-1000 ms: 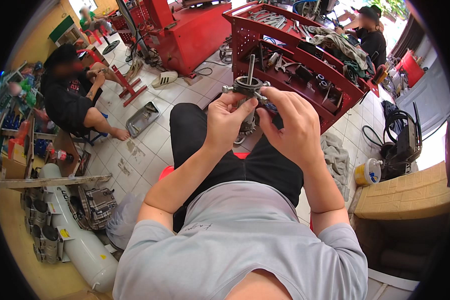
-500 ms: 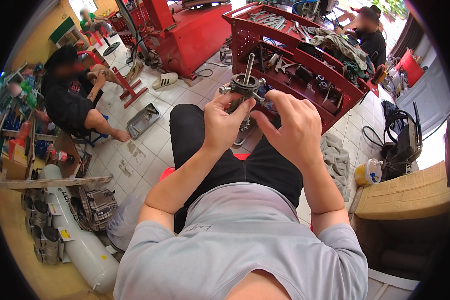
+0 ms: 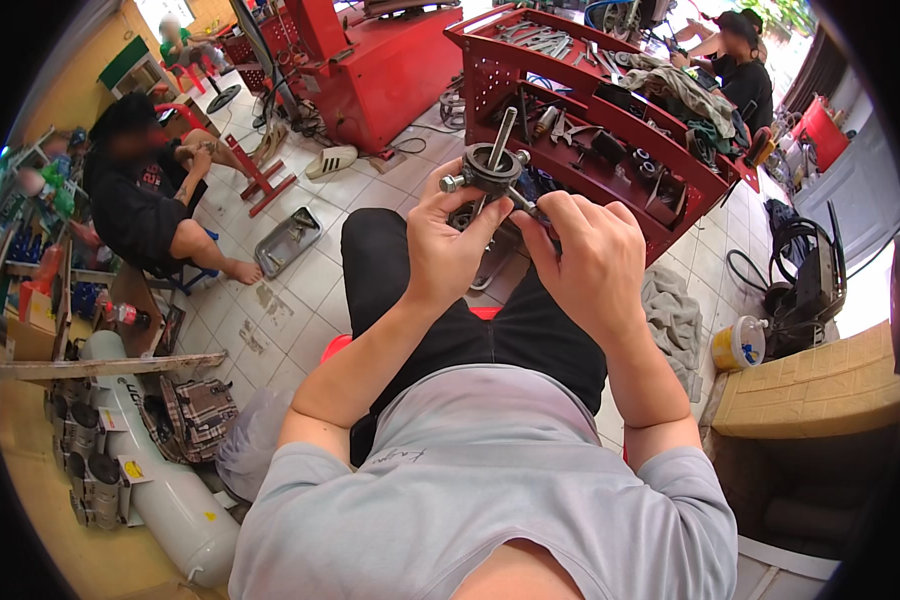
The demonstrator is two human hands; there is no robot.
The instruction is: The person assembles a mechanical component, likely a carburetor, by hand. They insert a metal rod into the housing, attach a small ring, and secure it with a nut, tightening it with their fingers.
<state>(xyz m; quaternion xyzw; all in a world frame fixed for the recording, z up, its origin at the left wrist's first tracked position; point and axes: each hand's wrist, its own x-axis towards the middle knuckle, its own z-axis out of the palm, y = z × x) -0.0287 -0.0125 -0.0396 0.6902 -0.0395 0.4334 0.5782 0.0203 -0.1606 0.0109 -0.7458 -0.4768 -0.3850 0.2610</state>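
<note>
A dark metal puller (image 3: 493, 170), made of a ring with a long threaded rod standing up through it and bolts sticking out of its sides, is raised above my lap. My left hand (image 3: 438, 243) is closed around its near left side, thumb pressed beneath the ring. On the right, the thumb and fingers of my right hand (image 3: 588, 248) are pinched at the outer end of a side bolt (image 3: 519, 200) that slants toward them. Those fingers hide the bolt's tip. The lower part of the puller is partly covered by my left hand.
Beyond my hands stands a red tool cart (image 3: 610, 110) with wrenches, pliers and rags. A metal tray (image 3: 288, 243) lies on the tiles near a seated person (image 3: 150, 190). A white bucket (image 3: 738, 345) and grey cloth (image 3: 670, 320) are on the right.
My right hand's fingers have closed from a spread pose onto the side bolt's end. The puller has tilted slightly. My left hand keeps its hold.
</note>
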